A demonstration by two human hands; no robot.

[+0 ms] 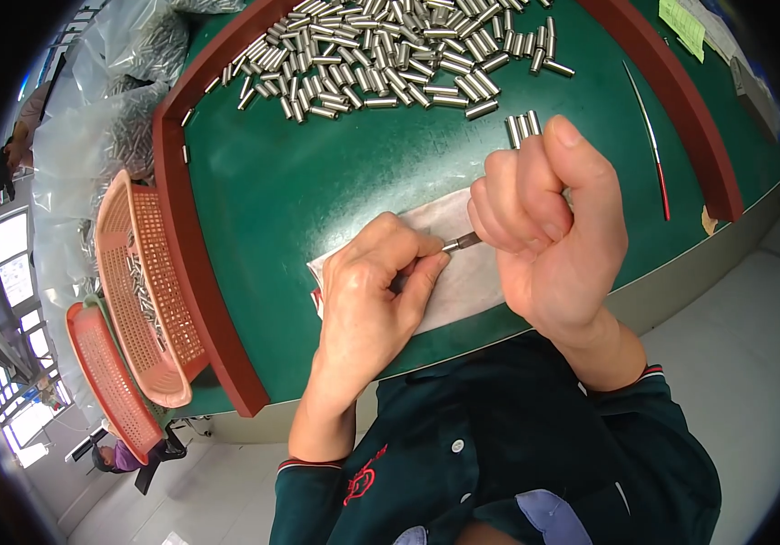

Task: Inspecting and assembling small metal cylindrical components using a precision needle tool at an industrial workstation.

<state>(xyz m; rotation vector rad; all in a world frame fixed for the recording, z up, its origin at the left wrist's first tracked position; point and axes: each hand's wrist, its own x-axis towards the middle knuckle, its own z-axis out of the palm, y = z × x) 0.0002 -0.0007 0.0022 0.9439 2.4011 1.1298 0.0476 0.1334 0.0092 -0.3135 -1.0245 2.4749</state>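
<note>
My left hand is closed in a pinch over a pale cloth, with a small silver metal piece showing at its fingertips. The rest of that piece is hidden by the fingers. My right hand is curled in a fist, thumb up, around a slim tool. Only its short dark shaft shows, and it meets the metal piece; its handle is hidden in the palm. Just beyond my right hand, several metal cylinders stand side by side in a row on the green table.
A big heap of metal cylinders covers the far table. Reddish-brown rails border both sides. A thin pointed tool with a red handle lies at the right. Orange baskets and filled plastic bags stand left of the rail.
</note>
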